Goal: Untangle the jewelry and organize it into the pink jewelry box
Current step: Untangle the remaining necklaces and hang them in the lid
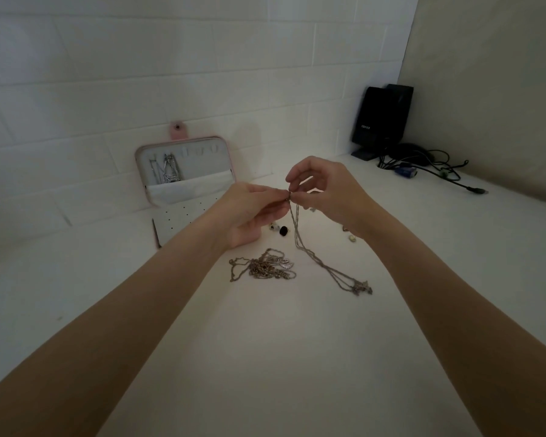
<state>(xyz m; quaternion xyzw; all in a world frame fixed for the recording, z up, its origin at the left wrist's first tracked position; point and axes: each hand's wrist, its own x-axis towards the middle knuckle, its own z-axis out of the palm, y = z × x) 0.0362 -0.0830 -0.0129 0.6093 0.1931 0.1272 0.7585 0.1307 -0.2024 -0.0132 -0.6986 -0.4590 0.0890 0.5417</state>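
Head view: two hands, one pink jewelry box, one silver necklace held up, one tangled pile of chains. Chains in the pile can't be counted. One dark round piece and a few small loose pieces just beyond the pile, too small to name. Box stands open, lid leaning on the wall, at least two chains hung in the lid; a white perforated panel lies flat in front of it.

White counter, white brick-pattern wall behind the box, plain beige wall to the right. Far right of the box in the corner: one black speaker, with black cables beside it on the counter.

Left hand is just right of the box, fingers curled, thumb and forefinger pinching the top end of the necklace. Right hand meets it, thumb and forefinger tips pinching the same spot, other fingers loosely curled. Can't tell if the clasp is done up. The necklace hangs from the pinch down to the counter, its pendant end lying right of the pile, well right of the box. The pile sits on the counter below the left hand, touching neither hand.
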